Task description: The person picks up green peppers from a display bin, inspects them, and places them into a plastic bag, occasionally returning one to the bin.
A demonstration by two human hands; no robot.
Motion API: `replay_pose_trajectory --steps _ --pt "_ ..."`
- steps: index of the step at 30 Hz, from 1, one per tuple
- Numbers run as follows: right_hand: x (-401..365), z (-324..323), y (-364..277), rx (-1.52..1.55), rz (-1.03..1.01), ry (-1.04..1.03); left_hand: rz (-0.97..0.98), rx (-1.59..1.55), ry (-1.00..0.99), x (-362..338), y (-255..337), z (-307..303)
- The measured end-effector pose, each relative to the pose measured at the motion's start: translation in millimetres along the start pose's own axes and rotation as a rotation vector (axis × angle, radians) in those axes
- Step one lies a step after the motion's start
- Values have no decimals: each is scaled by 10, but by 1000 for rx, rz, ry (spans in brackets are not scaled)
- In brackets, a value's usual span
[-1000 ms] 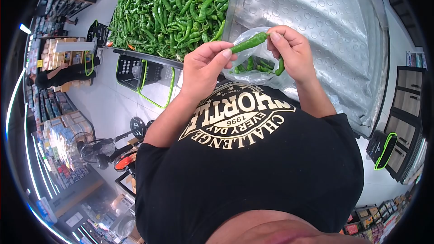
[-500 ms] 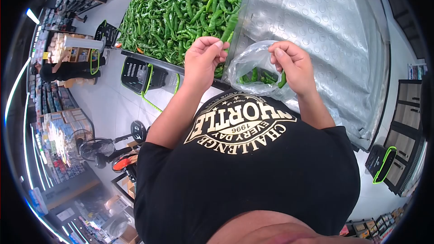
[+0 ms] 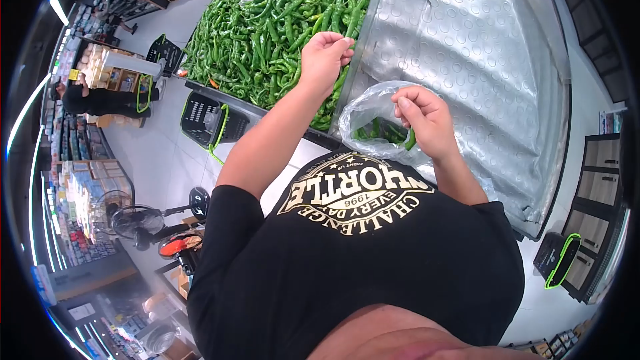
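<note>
Green peppers [image 3: 267, 47] lie in a large heap at the upper left. Over its right edge my left hand [image 3: 327, 60] is closed in a pinch at the lower end of a long green pepper [image 3: 355, 21]. My right hand [image 3: 425, 117] pinches the rim of a clear plastic bag [image 3: 360, 108], which hangs open near my chest. Several green peppers [image 3: 383, 131] show inside the bag. One green pepper [image 3: 411, 139] sits just below my right fingers; whether they touch it is unclear.
A silver dimpled sheet [image 3: 460, 47] covers the display beside the heap. Black shopping baskets [image 3: 200, 120] with green handles stand on the left floor, another basket [image 3: 557, 260] at the lower right. A person [image 3: 100, 101] in dark clothes stands at the far left, near shelves.
My left hand has moved up and to the right, with its arm reaching further out over the pepper heap. My right hand stays at the bag. The whole view has shifted slightly.
</note>
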State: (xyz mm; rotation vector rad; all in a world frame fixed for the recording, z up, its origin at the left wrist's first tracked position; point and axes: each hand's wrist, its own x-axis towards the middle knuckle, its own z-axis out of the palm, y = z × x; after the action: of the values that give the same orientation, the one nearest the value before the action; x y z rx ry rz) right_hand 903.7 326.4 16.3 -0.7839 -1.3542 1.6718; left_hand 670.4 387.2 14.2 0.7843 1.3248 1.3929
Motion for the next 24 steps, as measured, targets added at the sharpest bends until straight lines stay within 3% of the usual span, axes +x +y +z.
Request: replay_pose_trajectory --steps 14,16,18,21,24 --pt "-11 -27 3 -12 -19 6 -5 256 26 263 -17 126" --pt "1 -25 5 -9 -18 26 57 326 61 140 27 147" --pt "11 -38 24 -6 -65 70 256 367 75 -5 2 147" --pt "52 -28 -40 60 -146 125 237 343 -12 -413 96 228" --pt "103 -36 -69 122 -181 167 225 354 -284 -905 222 340"
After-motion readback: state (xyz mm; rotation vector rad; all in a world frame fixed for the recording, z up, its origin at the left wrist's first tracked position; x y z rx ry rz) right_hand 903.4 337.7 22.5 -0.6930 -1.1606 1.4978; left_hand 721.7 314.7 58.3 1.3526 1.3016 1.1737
